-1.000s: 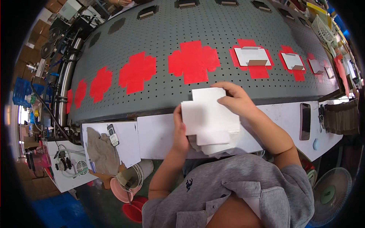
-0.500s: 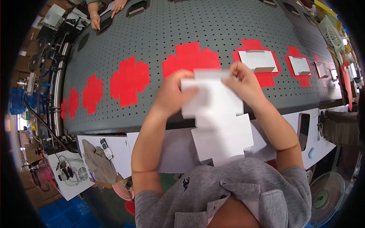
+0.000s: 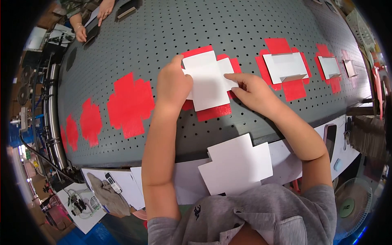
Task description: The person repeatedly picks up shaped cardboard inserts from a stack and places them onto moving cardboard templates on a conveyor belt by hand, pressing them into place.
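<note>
Just inside the near edge of the perforated bench (image 3: 163, 43), the left hand (image 3: 173, 83) curls against the left side of a cross-shaped white card (image 3: 210, 85) set over a red sheet (image 3: 215, 113). Its forefinger reaches to an upper corner; with the other fingertips hidden, how firmly it grips cannot be told. The right hand (image 3: 255, 93) is partly spread, forefinger touching the right flap, thumb apart from it near the flap's lower edge.

From where I stand, placing the card looks to be the step in hand. Red shows unevenly at top, right and bottom, and whether the card lies fully flat is unclear. The next move, I judge, calls for light, level pressure and matched outlines.

Rightward, another red sheet (image 3: 295, 90) bears a white piece (image 3: 283, 67) with two raised flaps, leaving the right knuckles only a narrow gray strip. More room lies leftward, before the next uncovered red sheet (image 3: 131, 105), and toward the far edge. Below, a second white card (image 3: 239, 163) overlaps the dark near edge. Up the bench's left edge, well apart, another person's hand (image 3: 81, 34) touches a dark piece (image 3: 93, 34).
</note>
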Motion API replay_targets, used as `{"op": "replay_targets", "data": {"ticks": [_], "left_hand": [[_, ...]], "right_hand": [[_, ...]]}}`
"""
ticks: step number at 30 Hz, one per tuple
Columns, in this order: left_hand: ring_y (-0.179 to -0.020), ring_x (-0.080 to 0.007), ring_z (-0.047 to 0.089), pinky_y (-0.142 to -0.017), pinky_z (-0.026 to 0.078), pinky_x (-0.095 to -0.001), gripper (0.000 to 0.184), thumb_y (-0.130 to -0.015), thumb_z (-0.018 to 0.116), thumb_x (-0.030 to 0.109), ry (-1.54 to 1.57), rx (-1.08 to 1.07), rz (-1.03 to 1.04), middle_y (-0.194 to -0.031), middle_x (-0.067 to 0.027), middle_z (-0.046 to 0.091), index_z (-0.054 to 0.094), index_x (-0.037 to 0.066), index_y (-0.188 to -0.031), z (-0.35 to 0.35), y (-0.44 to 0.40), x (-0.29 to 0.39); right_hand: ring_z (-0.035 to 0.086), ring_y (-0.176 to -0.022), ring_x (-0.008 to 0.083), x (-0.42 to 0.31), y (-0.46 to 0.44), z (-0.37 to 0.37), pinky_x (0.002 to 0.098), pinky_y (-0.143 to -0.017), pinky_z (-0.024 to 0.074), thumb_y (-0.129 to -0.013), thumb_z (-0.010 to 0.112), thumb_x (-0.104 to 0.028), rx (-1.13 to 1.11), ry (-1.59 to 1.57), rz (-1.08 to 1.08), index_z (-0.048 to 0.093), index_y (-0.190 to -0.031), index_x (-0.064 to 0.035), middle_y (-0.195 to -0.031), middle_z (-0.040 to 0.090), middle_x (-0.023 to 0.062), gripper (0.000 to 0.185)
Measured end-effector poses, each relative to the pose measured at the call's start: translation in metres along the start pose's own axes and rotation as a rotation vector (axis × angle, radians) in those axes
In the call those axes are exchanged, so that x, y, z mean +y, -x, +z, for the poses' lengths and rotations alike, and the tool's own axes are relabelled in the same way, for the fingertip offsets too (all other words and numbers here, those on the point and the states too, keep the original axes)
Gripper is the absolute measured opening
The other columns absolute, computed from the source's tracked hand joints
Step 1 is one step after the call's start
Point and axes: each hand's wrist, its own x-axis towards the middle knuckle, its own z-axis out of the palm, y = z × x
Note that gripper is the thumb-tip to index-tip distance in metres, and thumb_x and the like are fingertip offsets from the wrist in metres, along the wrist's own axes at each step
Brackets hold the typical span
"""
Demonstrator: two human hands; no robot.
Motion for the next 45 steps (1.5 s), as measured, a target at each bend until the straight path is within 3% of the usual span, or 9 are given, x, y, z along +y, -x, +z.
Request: {"op": "replay_targets", "data": {"ticks": [4,26,32,35,37,40,42,44,45], "left_hand": [[-0.086,-0.0336,0.064,-0.078,0.05,-0.04,0.05,-0.072,0.057,0.001,-0.039,-0.04,0.004,-0.097,-0.0211,0.065,0.054,-0.001,-0.121,0.003,-0.003,-0.005],[-0.089,-0.0287,0.064,-0.078,0.05,-0.0369,0.054,-0.073,0.059,0.005,-0.088,-0.226,-0.029,-0.102,-0.0173,0.063,0.052,0.001,-0.126,0.015,-0.014,0.012],[-0.088,-0.0348,0.062,-0.076,0.05,-0.0432,0.029,-0.073,0.06,-0.002,-0.042,-0.166,0.014,-0.093,-0.0192,0.063,0.055,-0.004,-0.102,0.028,-0.011,0.02],[-0.092,-0.0309,0.059,-0.077,0.048,-0.0425,0.023,-0.073,0.062,-0.001,-0.092,-0.078,0.143,-0.092,-0.0147,0.061,0.054,-0.002,-0.094,0.044,-0.007,0.016],[-0.097,-0.0272,0.055,-0.08,0.046,-0.0412,0.02,-0.072,0.066,0.003,-0.331,0.183,0.505,-0.096,-0.0097,0.059,0.057,0.0,-0.09,0.049,-0.004,0.011],[-0.099,-0.0249,0.051,-0.082,0.043,-0.0414,0.021,-0.069,0.072,0.013,-0.349,-0.144,0.582,-0.099,-0.0066,0.056,0.06,0.003,-0.084,0.037,0.002,0.006],[-0.095,-0.0255,0.052,-0.082,0.043,-0.0411,0.024,-0.067,0.074,0.019,-0.288,-0.092,0.66,-0.096,-0.0072,0.057,0.06,0.004,-0.08,0.043,0.01,0.003],[-0.091,-0.0262,0.053,-0.081,0.043,-0.0409,0.028,-0.065,0.075,0.025,-0.216,-0.042,0.735,-0.094,-0.0078,0.058,0.061,0.005,-0.077,0.042,0.01,0.002],[-0.09,-0.027,0.053,-0.079,0.044,-0.0404,0.032,-0.066,0.075,0.025,-0.173,-0.141,0.722,-0.091,-0.0089,0.058,0.062,0.004,-0.085,0.041,0.003,0.004]], "right_hand": [[0.047,-0.061,0.008,-0.004,-0.001,-0.006,0.0256,-0.058,0.0434,-0.084,0.058,-0.003,-0.075,-0.072,0.15,0.059,-0.124,-0.0024,-0.068,0.053,0.0021,0.04],[0.039,-0.057,0.0058,0.025,0.003,-0.01,0.0245,-0.053,0.0381,-0.081,0.06,0.003,0.004,0.016,0.083,0.061,-0.122,-0.0025,-0.065,0.038,-0.002,0.042],[0.039,-0.058,0.006,0.035,0.003,-0.015,0.0245,-0.054,0.0383,-0.08,0.058,0.005,0.011,0.007,0.091,0.061,-0.122,-0.0018,-0.065,0.038,-0.0019,0.043],[0.039,-0.058,0.006,0.046,0.007,-0.019,0.0249,-0.053,0.038,-0.08,0.057,0.006,0.035,0.045,0.051,0.06,-0.123,-0.0018,-0.065,0.038,-0.0017,0.044],[0.041,-0.057,0.0063,0.047,0.008,-0.022,0.0252,-0.053,0.038,-0.08,0.057,0.005,0.056,0.022,0.02,0.063,-0.117,-0.0002,-0.064,0.041,-0.0016,0.038],[0.051,-0.058,0.0188,0.031,0.016,-0.027,0.0325,-0.06,0.0448,-0.077,0.06,-0.002,0.131,0.365,0.059,0.067,-0.103,-0.0006,-0.063,0.053,0.0097,0.028],[0.05,-0.057,0.0178,0.025,0.031,-0.025,0.0309,-0.059,0.0452,-0.077,0.062,-0.003,0.184,0.461,0.007,0.067,-0.092,0.0,-0.062,0.052,0.0084,0.016],[0.053,-0.063,0.016,0.007,0.049,-0.023,0.0297,-0.063,0.0456,-0.077,0.065,-0.004,-0.123,-0.147,0.2,0.065,-0.091,-0.002,-0.067,0.055,0.0052,0.015],[0.053,-0.069,0.0149,0.006,0.06,-0.015,0.0294,-0.065,0.0454,-0.077,0.067,-0.005,-0.154,-0.275,0.047,0.064,-0.098,-0.0033,-0.074,0.056,0.004,0.021]]}}
